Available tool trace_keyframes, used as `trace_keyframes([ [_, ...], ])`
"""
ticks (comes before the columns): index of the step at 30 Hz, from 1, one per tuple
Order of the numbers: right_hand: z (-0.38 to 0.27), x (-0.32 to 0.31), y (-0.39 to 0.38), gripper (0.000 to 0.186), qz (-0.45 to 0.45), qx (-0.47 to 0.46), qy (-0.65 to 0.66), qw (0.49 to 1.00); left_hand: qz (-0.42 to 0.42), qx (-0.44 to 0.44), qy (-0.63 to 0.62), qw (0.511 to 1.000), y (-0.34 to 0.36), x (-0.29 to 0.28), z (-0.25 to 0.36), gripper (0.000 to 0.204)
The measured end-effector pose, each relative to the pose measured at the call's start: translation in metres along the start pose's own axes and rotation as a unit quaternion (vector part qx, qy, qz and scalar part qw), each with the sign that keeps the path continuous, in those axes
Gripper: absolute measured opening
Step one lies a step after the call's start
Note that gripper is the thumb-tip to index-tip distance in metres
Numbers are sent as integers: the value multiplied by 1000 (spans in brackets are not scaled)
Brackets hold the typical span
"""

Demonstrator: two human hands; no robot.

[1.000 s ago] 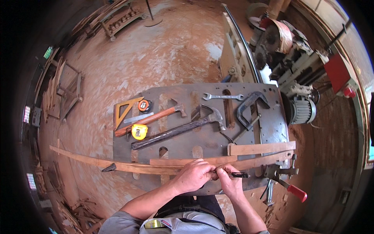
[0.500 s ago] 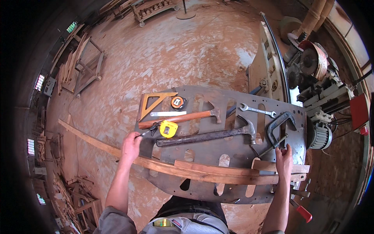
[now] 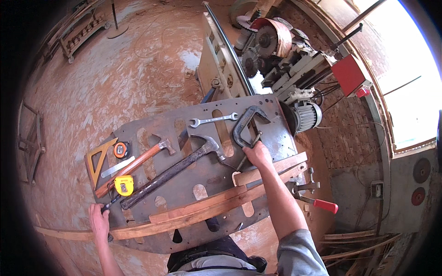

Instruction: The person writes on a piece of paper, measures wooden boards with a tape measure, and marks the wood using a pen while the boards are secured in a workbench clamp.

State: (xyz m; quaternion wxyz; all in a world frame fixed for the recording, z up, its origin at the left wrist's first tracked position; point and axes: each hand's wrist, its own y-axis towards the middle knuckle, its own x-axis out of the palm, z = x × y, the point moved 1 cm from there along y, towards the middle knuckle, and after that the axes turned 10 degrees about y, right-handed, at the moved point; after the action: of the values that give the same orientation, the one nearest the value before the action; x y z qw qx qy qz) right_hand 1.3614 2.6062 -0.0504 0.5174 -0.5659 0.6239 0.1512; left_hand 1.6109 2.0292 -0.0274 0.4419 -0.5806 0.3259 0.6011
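- Two bare hands work well apart: the left hand pinches a dark pen-like tool; the right hand has fingers bent at the G-clamp, though whether they grip it I cannot tell.
- Lifted by its screw end alone, the heavy-looking clamp could swing and knock the claw hammer or the nearer wooden strips.
- The G-clamp lies just beyond the right hand, on the slotted metal table's far right, the open-ended wrench just left of it.
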Motion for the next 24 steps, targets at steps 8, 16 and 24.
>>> trace_keyframes([
  [8,2,-3,13,56,-113,130,158,972,-9,18,-7,1000,1,-4,-9,37],
  [16,-11,-10,-1,23,-97,193,738,640,-54,-15,-99,993,2,-2,-22,38],
  [24,-11,-30,-102,41,-231,147,783,559,19,-34,-403,914,-41,-24,37,30],
])
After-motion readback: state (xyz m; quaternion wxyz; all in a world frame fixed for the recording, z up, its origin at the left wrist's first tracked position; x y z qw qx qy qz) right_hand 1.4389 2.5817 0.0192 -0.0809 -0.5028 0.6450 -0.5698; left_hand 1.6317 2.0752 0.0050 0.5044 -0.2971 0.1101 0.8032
